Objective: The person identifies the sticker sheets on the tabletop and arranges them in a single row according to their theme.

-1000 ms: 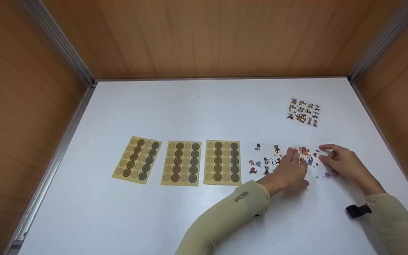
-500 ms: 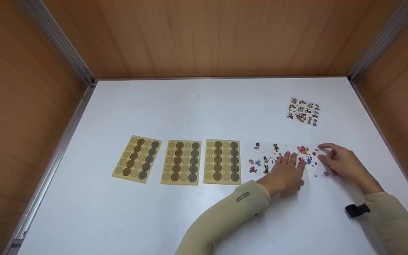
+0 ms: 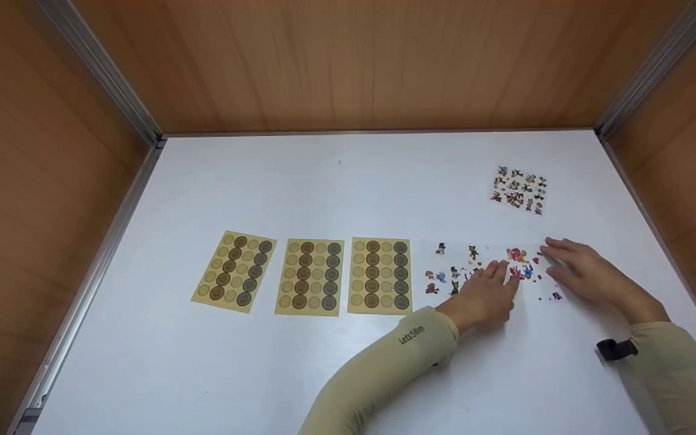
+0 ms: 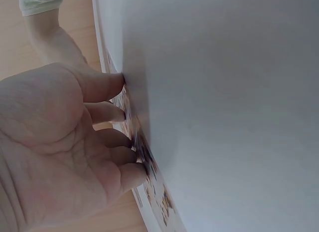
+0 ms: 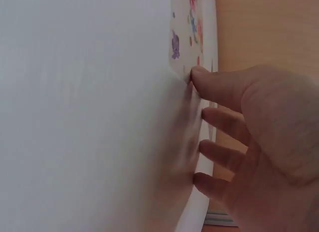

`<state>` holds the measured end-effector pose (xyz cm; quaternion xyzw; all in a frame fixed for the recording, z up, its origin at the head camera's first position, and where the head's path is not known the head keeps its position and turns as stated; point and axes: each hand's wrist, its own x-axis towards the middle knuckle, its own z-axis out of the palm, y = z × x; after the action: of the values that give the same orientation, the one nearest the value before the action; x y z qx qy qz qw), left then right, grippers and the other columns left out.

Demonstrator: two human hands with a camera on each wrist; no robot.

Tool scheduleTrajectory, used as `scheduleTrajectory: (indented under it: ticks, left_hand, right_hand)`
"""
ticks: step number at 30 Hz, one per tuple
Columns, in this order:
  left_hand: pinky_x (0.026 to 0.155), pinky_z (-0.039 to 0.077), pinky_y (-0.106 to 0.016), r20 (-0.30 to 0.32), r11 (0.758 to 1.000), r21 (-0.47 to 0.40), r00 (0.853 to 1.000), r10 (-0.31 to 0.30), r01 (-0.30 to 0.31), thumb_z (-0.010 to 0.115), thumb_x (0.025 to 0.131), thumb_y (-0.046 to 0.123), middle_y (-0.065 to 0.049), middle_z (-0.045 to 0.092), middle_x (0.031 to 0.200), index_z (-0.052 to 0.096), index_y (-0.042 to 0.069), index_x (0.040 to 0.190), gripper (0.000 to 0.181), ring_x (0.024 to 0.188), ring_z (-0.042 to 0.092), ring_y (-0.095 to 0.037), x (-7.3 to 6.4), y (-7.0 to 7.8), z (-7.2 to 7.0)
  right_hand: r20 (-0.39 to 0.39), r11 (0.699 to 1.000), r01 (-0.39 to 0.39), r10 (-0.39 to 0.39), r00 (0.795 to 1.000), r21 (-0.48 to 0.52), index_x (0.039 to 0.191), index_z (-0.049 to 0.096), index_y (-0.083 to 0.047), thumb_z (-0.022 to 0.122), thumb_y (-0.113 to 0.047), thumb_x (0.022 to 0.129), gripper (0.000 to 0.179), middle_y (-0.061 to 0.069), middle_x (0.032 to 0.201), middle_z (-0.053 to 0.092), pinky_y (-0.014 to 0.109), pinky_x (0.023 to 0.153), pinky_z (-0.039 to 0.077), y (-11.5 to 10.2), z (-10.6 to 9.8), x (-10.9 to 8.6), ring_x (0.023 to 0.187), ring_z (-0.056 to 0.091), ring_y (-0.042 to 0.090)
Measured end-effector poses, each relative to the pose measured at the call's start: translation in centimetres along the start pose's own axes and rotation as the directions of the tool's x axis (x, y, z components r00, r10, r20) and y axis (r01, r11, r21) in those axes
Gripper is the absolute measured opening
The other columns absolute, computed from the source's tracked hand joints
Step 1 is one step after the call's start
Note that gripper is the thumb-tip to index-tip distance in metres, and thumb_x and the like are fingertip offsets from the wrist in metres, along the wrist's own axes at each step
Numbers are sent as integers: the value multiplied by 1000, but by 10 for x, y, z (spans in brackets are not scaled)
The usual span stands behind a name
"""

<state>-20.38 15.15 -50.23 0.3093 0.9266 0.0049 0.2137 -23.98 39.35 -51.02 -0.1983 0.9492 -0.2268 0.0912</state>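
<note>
Two clear sticker sheets lie side by side at the right of the white table in the head view. The left one (image 3: 440, 275) bears small cartoon figures, and the right one (image 3: 517, 255) has red, blue and purple figures. My left hand (image 3: 486, 297) rests its fingertips where the two sheets meet, covering part of both. At the right sheet's right edge is my right hand (image 3: 586, 275), its fingers spread. In the right wrist view the right thumb (image 5: 214, 85) touches the sheet near its corner, beside a purple figure (image 5: 175, 45). Neither hand grips anything.
Left of the clear sheets lie three tan sheets of round stickers, the nearest tan sheet (image 3: 379, 276) beside them and the leftmost tan sheet (image 3: 234, 272) tilted. Another clear sticker sheet (image 3: 518, 191) lies farther back. Wood panels (image 3: 348, 66) wall in the table.
My left hand has slid slightly left, uncovering more of the right sheet. My right hand's fingers have straightened and spread, and its wrist has shifted a little right.
</note>
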Motion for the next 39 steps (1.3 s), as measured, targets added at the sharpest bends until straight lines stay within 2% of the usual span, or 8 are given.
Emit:
scheduleTrajectory:
  ticks: [3,10,20,32,39]
  left_hand:
    - [123,9,-26,10,1000,3,1000,-5,5,38,109,45,4,3,170,11,26,164,64,155,1,-13,0,1,0]
    - [123,9,-27,11,1000,17,1000,-19,19,41,108,43,2,4,170,12,21,164,67,155,1,-15,1,4,0]
    - [123,12,-25,9,996,75,999,-39,38,39,107,46,1,7,170,13,16,164,70,155,3,-14,3,7,1]
    - [123,11,-26,-3,999,37,1000,-31,31,42,107,47,2,5,170,13,17,164,71,155,2,-14,3,5,4]
    - [123,11,-25,-17,999,26,999,-27,27,43,106,45,1,6,170,12,16,164,72,155,3,-14,4,5,4]
  right_hand:
    - [45,1000,20,-20,999,12,144,51,7,64,-17,102,50,32,155,35,73,110,23,3,1,-2,142,24,59]
    - [124,997,-61,56,991,40,152,39,5,58,-25,105,59,27,161,24,70,115,14,2,1,-7,148,14,53]
    - [130,994,-94,86,988,61,151,39,7,58,-23,105,59,28,160,25,71,114,16,-3,2,-9,146,15,54]
    - [130,994,-88,79,988,67,152,37,7,56,-26,106,60,28,161,22,71,115,14,-3,1,-11,147,13,54]
    - [147,992,-109,98,984,69,154,36,4,57,-27,106,61,26,162,22,71,115,13,-4,0,-11,148,12,52]
